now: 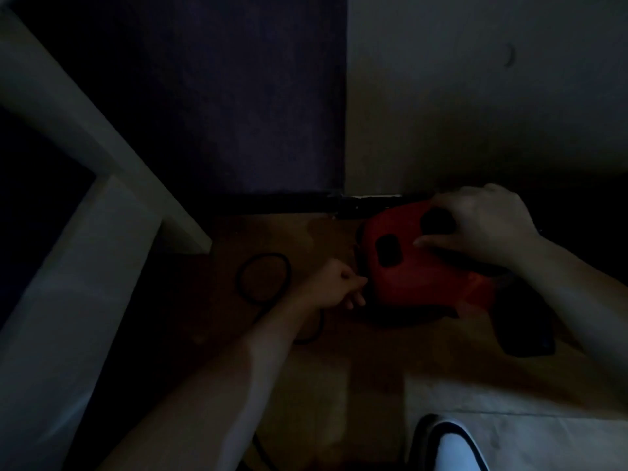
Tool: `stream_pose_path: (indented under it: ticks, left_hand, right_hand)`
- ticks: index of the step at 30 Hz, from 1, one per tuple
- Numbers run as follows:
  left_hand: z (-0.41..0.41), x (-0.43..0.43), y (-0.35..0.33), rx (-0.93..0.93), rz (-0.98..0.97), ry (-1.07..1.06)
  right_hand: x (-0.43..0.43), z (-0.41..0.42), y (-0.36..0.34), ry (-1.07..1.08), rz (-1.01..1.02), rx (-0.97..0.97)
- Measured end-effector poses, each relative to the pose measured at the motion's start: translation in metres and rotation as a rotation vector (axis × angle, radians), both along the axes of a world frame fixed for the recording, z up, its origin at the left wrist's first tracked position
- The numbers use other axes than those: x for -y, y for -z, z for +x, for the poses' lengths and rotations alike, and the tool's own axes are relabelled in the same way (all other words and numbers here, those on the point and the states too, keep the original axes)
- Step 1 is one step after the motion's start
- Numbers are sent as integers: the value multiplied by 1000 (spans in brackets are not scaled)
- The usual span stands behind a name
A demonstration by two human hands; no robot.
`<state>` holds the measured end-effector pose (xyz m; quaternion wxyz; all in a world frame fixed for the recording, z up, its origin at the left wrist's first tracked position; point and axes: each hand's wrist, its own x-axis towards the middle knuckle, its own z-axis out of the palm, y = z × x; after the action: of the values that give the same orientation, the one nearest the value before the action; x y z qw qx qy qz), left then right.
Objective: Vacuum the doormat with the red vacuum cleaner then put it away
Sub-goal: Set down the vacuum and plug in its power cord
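Both hands are working at the red vacuum cleaner [418,277], sitting on the floor at the foot of the wall [475,113]: the right hand [482,226] is clasping its top with curled fingers [452,200], the left hand [334,283] seemingly pinching its black cord [265,255], suggesting putting-away is starting, with gathering the slack coming next.

place: home interior, a dim corner of a room seen at floor level.
evidence:
- wooden floor [306,368], warm brown
- pale wall [475,113] meeting a dark skirting board [272,203]
- dark purple panel [255,96] beside the wall; door or cloth cannot be told
- white-painted frame [68,107], furniture or woodwork, at left
- black cord [265,277] looped loose on the floor
- red vacuum cleaner [424,277], a small household appliance, near the skirting
- toe of a white shoe [452,450] with dark trim at the bottom edge
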<state>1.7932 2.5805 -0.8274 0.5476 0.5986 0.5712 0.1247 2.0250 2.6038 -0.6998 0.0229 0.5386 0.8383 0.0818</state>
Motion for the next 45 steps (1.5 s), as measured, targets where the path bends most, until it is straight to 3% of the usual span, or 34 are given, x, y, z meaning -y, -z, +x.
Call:
stream_pose_path:
  ticks: [4, 8, 15, 18, 21, 28, 32, 40, 45]
  left_hand:
    - [-1, 8, 9, 244, -317, -164]
    - [-3, 17, 18, 301, -440, -175]
    - [3, 28, 47, 216, -288, -180]
    - [9, 21, 62, 185, -223, -355]
    - [8, 8, 65, 309, -161, -570]
    - [-4, -7, 33, 643, -34, -441]
    - [2, -6, 15, 471, 46, -284]
    - [1, -1, 12, 9, 415, -124]
    - [-17, 1, 11, -178, 462, 62]
  right_hand:
    - [1, 0, -1, 11, 4, 6]
    - [-1, -1, 0, 2, -14, 6]
    - [-2, 0, -1, 22, -21, 13]
    - [-3, 2, 1, 21, -19, 23]
    - [-3, 3, 3, 23, -16, 37]
    - [-3, 0, -2, 33, -39, 38]
    - [0, -1, -5, 49, -33, 26]
    - [1, -1, -6, 57, -72, 10]
    - [2, -2, -7, 49, -59, 17]
